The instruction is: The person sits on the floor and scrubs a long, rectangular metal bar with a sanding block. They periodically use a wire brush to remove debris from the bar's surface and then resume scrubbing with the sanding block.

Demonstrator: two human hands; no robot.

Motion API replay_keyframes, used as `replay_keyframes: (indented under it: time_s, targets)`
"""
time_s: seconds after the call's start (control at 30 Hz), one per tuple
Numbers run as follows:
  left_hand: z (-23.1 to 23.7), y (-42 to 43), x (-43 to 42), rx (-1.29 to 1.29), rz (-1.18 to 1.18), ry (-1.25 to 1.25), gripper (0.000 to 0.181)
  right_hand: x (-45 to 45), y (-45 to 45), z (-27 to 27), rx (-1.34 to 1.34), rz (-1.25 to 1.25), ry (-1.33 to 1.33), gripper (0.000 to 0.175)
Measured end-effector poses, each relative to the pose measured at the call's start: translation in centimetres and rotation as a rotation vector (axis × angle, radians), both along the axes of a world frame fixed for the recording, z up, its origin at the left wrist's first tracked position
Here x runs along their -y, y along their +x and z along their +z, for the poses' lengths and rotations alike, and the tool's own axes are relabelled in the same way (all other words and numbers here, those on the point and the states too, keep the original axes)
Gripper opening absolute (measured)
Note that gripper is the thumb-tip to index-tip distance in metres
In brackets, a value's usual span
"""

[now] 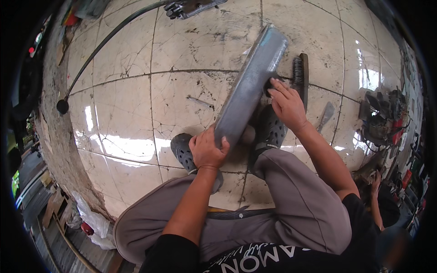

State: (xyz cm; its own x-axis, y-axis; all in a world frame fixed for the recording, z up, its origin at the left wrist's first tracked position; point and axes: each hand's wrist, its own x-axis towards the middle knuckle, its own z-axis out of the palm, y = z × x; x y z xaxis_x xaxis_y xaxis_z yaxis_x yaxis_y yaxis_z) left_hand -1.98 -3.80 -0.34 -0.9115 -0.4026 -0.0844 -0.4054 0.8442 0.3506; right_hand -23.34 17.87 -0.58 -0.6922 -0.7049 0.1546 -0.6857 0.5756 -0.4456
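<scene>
A long grey metal box-shaped piece [244, 85] lies slantwise before me, its near end between my feet. My left hand [209, 146] grips that near end, thumb on the right side and fingers over the left. Against the right edge, about midway along, my right hand [286, 102] presses a dark pad [271, 82]; it is blurred and partly hidden by the fingers. A wire brush with a wooden handle [305, 78] lies just right of that hand. Farther right is a flat scraper-like blade [326, 114], partly behind my forearm.
On the tiled floor [119, 68] lie a small metal rod [200, 101] and a black hose [99, 44]. A metal mechanical part [191, 7] is at the far edge. Machine parts [382, 116] stand at right, with another person's hand [376, 181] below them. A plastic bag [90, 213] lies lower left.
</scene>
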Motion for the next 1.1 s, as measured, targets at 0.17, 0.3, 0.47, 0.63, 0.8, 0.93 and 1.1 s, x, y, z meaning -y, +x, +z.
replay_keyframes:
  time_s: [0.17,0.3,0.47,0.63,0.8,0.93,1.1]
  targets:
    - [-0.2,0.4,0.3,0.027,0.013,-0.015,0.054,-3.1,0.5,-0.3,0.224,-0.259,0.039,0.024]
    - [0.0,0.3,0.1,0.036,0.023,-0.007,0.054,-7.3,-0.9,-2.0,0.149,-0.613,0.098,0.031]
    - [-0.1,-0.1,0.0,0.046,0.028,0.040,0.057,-9.1,-2.6,-5.8,0.182,-0.794,0.352,0.042]
    - [-0.1,0.0,0.1,0.094,0.036,0.047,0.059,-7.8,-4.2,-4.1,0.449,-0.818,0.136,0.043]
    - [0.1,0.4,0.5,0.094,0.041,0.022,0.059,-4.6,-1.5,2.3,0.631,-0.512,-0.156,0.044]
    - [0.0,-0.1,0.2,0.076,0.030,0.026,0.059,-2.6,1.8,2.9,0.536,-0.022,-0.115,0.054]
    - [0.0,0.2,0.4,0.145,0.026,0.022,0.058,0.3,3.5,3.5,0.570,0.266,0.189,0.051]
